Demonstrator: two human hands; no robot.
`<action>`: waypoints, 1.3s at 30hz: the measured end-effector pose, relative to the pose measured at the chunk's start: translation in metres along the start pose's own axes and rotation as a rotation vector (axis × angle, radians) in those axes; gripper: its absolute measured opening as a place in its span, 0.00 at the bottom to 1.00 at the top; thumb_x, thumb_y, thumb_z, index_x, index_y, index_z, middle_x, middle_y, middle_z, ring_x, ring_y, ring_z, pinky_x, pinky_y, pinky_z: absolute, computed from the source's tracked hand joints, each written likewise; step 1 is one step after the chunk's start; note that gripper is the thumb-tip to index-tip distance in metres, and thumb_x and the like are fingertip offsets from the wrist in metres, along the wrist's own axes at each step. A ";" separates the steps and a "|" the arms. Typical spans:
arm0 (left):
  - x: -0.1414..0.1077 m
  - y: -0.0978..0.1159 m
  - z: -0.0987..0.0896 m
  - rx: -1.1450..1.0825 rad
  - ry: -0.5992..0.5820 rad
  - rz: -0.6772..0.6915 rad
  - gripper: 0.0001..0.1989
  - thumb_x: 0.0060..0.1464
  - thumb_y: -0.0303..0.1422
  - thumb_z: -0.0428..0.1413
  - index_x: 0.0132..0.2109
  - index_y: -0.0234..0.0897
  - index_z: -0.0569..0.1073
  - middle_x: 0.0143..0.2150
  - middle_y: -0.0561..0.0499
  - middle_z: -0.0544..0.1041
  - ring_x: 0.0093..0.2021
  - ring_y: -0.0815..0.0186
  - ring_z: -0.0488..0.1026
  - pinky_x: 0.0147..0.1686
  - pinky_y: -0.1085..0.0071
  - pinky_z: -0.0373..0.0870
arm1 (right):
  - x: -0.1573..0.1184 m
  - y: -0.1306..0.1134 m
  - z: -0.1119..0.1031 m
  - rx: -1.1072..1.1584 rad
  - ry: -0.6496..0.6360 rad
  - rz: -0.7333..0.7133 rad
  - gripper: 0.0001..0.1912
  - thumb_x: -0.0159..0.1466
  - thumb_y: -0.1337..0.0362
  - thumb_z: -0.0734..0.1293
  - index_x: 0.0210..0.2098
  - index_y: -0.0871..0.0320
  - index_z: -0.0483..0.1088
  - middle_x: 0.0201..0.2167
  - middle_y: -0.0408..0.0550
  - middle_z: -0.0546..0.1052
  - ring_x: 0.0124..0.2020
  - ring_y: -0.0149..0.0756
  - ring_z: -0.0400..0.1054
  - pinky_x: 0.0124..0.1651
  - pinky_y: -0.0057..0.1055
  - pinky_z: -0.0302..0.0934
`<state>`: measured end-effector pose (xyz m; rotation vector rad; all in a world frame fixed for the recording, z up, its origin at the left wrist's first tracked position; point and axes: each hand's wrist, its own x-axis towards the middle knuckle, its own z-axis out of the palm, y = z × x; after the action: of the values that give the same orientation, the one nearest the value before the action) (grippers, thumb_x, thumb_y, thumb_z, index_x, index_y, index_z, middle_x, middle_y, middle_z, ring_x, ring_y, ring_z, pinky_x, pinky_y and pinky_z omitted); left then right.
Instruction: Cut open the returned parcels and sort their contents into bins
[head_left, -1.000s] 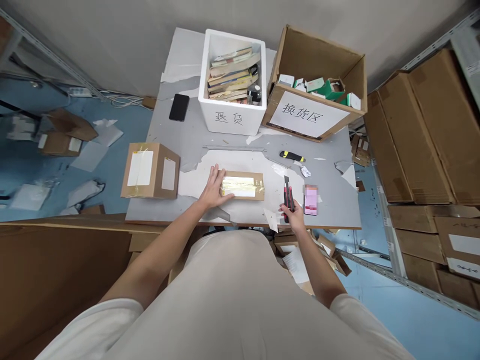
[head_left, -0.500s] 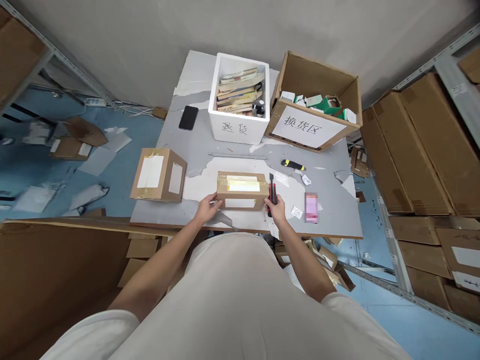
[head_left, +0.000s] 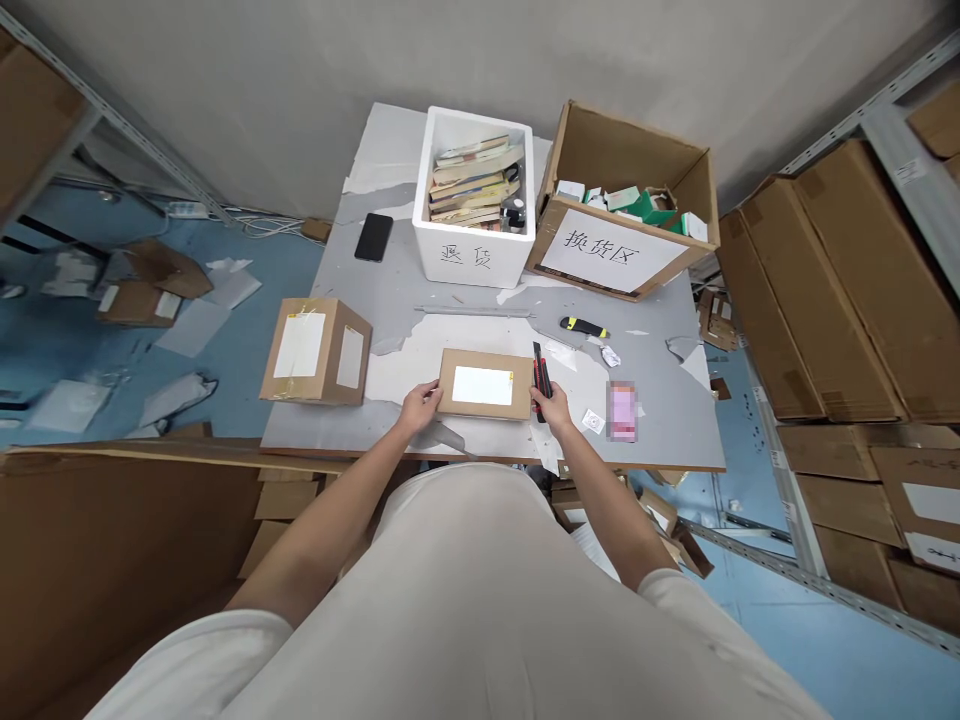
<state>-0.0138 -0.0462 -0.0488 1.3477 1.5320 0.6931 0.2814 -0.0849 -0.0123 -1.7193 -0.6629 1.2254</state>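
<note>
A small brown cardboard box with a white label on its upper face is between my two hands near the table's front edge. My left hand grips its left end, thumb and fingers closed on it. At its right end my right hand is closed on a red and black box cutter, which stands alongside the box, its tip pointing away from me. Left on the table is a larger taped cardboard box with white labels.
Behind are a white foam box of booklets and a labelled carton holding small boxes. A black phone, a yellow and black cutter and a pink blurred item lie on the table. Shelves flank it.
The small box has been turned between my hands, so a broad face with one white label now shows instead of the taped side. The cutter has shifted slightly left.
</note>
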 end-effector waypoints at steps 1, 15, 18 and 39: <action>-0.002 -0.003 0.000 -0.020 -0.009 0.002 0.26 0.52 0.46 0.54 0.53 0.34 0.74 0.53 0.41 0.75 0.51 0.56 0.72 0.54 0.58 0.66 | -0.004 0.003 -0.002 0.006 -0.008 -0.003 0.23 0.46 0.53 0.73 0.34 0.58 0.64 0.23 0.38 0.70 0.21 0.26 0.63 0.23 0.25 0.61; -0.025 -0.045 0.000 -0.268 -0.125 -0.147 0.33 0.40 0.40 0.63 0.55 0.33 0.71 0.59 0.40 0.71 0.60 0.52 0.67 0.61 0.54 0.61 | -0.064 0.054 -0.008 0.018 0.004 0.056 0.29 0.41 0.56 0.75 0.40 0.56 0.66 0.25 0.38 0.73 0.21 0.28 0.62 0.24 0.28 0.59; -0.024 -0.033 0.002 -0.278 -0.114 -0.124 0.31 0.40 0.46 0.63 0.51 0.32 0.74 0.54 0.40 0.75 0.56 0.51 0.70 0.60 0.53 0.62 | -0.063 0.049 -0.005 0.000 0.030 0.077 0.28 0.41 0.55 0.75 0.38 0.56 0.65 0.19 0.35 0.69 0.19 0.29 0.61 0.22 0.27 0.58; -0.045 0.029 0.008 0.347 0.090 0.454 0.11 0.58 0.39 0.52 0.42 0.42 0.76 0.46 0.43 0.74 0.52 0.55 0.68 0.53 0.54 0.65 | -0.036 -0.034 -0.014 -0.629 -0.022 -0.509 0.25 0.63 0.58 0.58 0.57 0.60 0.59 0.47 0.56 0.72 0.46 0.43 0.68 0.51 0.41 0.62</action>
<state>0.0033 -0.0838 -0.0138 1.9867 1.4738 0.7949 0.2839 -0.1033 0.0355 -1.8513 -1.5106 0.7100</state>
